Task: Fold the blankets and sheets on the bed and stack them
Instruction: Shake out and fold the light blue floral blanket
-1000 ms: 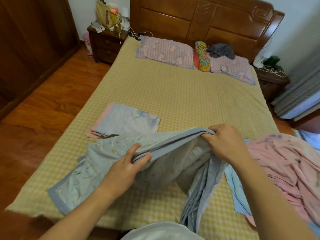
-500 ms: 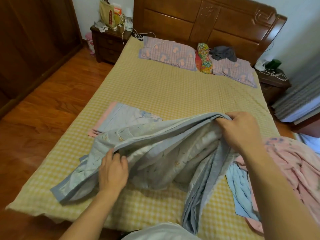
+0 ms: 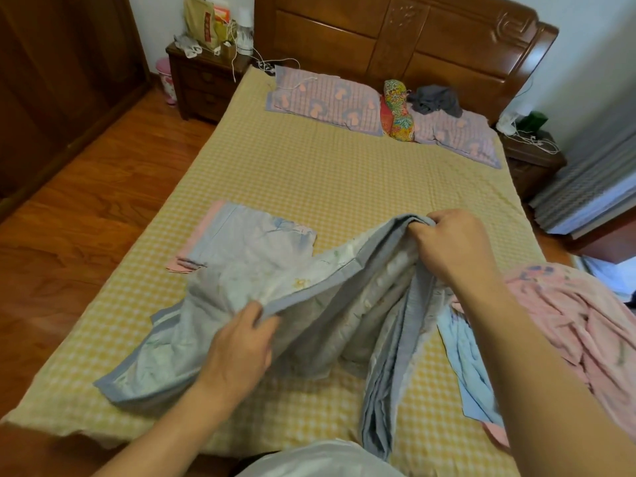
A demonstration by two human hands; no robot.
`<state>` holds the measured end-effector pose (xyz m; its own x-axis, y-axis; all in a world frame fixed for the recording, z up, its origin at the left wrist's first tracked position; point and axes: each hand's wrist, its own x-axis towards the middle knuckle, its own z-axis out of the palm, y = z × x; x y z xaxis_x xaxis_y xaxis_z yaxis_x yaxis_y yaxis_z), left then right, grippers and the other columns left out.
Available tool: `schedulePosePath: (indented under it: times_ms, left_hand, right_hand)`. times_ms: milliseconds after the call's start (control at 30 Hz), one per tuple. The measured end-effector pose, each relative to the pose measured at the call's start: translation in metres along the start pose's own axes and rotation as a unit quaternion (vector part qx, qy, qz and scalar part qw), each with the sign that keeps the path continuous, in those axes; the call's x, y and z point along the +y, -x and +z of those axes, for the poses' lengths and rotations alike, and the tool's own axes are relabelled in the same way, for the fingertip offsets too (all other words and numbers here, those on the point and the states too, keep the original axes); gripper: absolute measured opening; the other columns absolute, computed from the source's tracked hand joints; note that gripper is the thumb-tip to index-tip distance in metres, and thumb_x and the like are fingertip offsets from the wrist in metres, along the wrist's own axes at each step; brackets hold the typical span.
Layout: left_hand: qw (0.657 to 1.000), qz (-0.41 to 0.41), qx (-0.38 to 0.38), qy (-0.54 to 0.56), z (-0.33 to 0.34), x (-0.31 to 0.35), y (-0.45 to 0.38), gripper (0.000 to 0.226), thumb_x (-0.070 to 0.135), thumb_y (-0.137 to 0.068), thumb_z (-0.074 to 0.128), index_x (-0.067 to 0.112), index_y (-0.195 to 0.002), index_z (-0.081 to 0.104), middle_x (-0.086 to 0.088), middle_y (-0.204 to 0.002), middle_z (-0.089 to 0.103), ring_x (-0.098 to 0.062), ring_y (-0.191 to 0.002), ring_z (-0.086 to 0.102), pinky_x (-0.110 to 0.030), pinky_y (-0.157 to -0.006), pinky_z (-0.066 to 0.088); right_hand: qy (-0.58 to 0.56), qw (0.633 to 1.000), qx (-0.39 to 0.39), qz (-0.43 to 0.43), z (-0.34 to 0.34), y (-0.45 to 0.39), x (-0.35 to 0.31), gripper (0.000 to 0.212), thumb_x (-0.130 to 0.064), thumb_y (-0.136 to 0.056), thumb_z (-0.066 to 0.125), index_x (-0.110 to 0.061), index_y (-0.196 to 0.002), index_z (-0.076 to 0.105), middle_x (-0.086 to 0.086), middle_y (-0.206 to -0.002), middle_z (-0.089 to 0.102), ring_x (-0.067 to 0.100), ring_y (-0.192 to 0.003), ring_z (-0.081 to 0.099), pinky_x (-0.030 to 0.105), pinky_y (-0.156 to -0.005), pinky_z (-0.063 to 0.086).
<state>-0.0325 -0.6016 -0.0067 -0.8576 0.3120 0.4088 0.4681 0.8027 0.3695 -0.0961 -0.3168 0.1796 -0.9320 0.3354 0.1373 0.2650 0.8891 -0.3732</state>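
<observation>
- Your left hand (image 3: pixel 241 342) pinches the grey-bordered edge of the pale blue blanket (image 3: pixel 213 304) between curled fingers and thumb, low and near the foot of the bed (image 3: pixel 327 173)
- Your right hand (image 3: pixel 451 242) grips a bunched stack of the same blanket's edges, fingers curled tight round them, held up above the mattress
- The blanket drapes between your two hands; part lies flat on the yellow checked sheet, part hangs over the near edge of the bed
- A folded pale sheet (image 3: pixel 247 239) lies flat just behind the blanket, its near edge tucked under it
- A crumpled pink blanket (image 3: pixel 578 321) sits to your right, touching a light blue cloth (image 3: pixel 471 366) beside the hanging folds
- Far off at the headboard lie two pillows (image 3: pixel 327 98), a bright patterned cushion (image 3: pixel 397 110) between them and a dark grey garment (image 3: pixel 435 98)
- A cluttered nightstand (image 3: pixel 203 80) stands at the bed's far left corner
- Compared with half a second ago, your left hand has turned from resting on top of the cloth to pinching its border, and your right hand has lifted a little towards the left
</observation>
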Motion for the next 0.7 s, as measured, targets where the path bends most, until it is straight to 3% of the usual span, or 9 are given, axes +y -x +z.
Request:
schedulePosePath:
  times_ms: [67,167,267,333,433,533,600,700]
  left_hand:
    - [0.997,0.040,-0.069,0.012,-0.004,0.026,0.013,0.034,0.012,-0.084,0.060,0.016,-0.117,0.063,-0.006,-0.097,0.047,-0.027,-0.059,0.053,-0.036,-0.039,0.046]
    - [0.987,-0.016,-0.161,-0.015,0.025,0.057,0.003,0.046,0.026,-0.088,0.064,0.024,-0.133,0.050,-0.008,-0.122,0.043,-0.026,-0.070,0.060,-0.038,-0.048,0.053]
    - [0.985,-0.052,-0.158,-0.050,0.050,0.070,-0.031,0.020,0.033,-0.085,0.072,0.018,-0.095,0.062,-0.012,-0.117,0.053,-0.026,-0.057,0.058,-0.033,-0.042,0.043]
    - [0.981,-0.076,-0.161,-0.073,0.057,0.072,-0.048,0.028,0.039,-0.082,0.077,0.016,-0.076,0.062,-0.015,-0.114,0.059,-0.027,-0.051,0.059,-0.030,-0.040,0.040]
    - [0.965,-0.145,-0.201,-0.085,0.060,0.078,-0.064,0.042,0.053,-0.096,0.054,0.014,-0.091,0.068,-0.012,-0.130,0.050,-0.031,-0.078,0.067,-0.037,-0.058,0.048]
    - [0.959,-0.218,-0.176,-0.045,0.058,0.077,-0.078,0.045,0.047,-0.098,0.047,0.009,-0.099,0.072,-0.013,-0.148,0.042,-0.036,-0.097,0.065,-0.043,-0.076,0.049]
    - [0.957,-0.244,-0.156,-0.028,0.056,0.068,-0.084,0.039,0.038,-0.097,0.051,0.005,-0.097,0.073,-0.011,-0.149,0.042,-0.037,-0.097,0.064,-0.045,-0.078,0.048]
    - [0.957,-0.262,-0.122,-0.009,0.055,0.045,-0.084,0.025,0.023,-0.089,0.063,0.000,-0.082,0.071,-0.011,-0.131,0.052,-0.039,-0.081,0.064,-0.046,-0.066,0.046]
  right_hand:
    - [0.006,1.000,0.002,0.004,0.004,-0.004,-0.003,0.039,-0.029,-0.087,0.058,-0.006,-0.056,0.051,0.008,-0.056,0.050,0.022,-0.055,0.046,0.034,-0.048,0.026]
    - [0.011,1.000,-0.008,-0.008,0.011,-0.001,-0.015,0.037,-0.031,-0.085,0.060,-0.003,-0.061,0.057,0.009,-0.058,0.053,0.020,-0.054,0.047,0.032,-0.046,0.027]
    - [0.030,0.999,-0.020,-0.025,0.014,0.001,-0.023,0.035,-0.032,-0.085,0.060,-0.006,-0.062,0.058,0.008,-0.059,0.054,0.019,-0.056,0.048,0.031,-0.047,0.029]
    - [0.029,0.999,-0.021,-0.031,0.012,0.001,-0.025,0.034,-0.032,-0.085,0.060,-0.008,-0.061,0.058,0.007,-0.059,0.054,0.020,-0.057,0.050,0.031,-0.048,0.030]
    - [0.023,0.999,-0.024,-0.040,0.007,0.006,-0.026,0.034,-0.032,-0.085,0.059,-0.010,-0.059,0.057,0.006,-0.058,0.054,0.024,-0.059,0.053,0.032,-0.049,0.033]
    - [0.016,0.998,-0.029,-0.054,0.001,0.011,-0.027,0.035,-0.032,-0.084,0.058,-0.011,-0.057,0.055,0.005,-0.057,0.054,0.022,-0.058,0.052,0.032,-0.049,0.035]
    - [0.006,0.997,-0.037,-0.061,-0.005,0.013,-0.026,0.037,-0.031,-0.086,0.059,-0.013,-0.054,0.051,0.003,-0.055,0.050,0.021,-0.057,0.049,0.032,-0.049,0.032]
    - [0.000,0.997,-0.035,-0.071,-0.015,0.010,-0.017,0.039,-0.030,-0.087,0.059,-0.014,-0.053,0.049,0.002,-0.055,0.048,0.022,-0.057,0.047,0.033,-0.051,0.028]
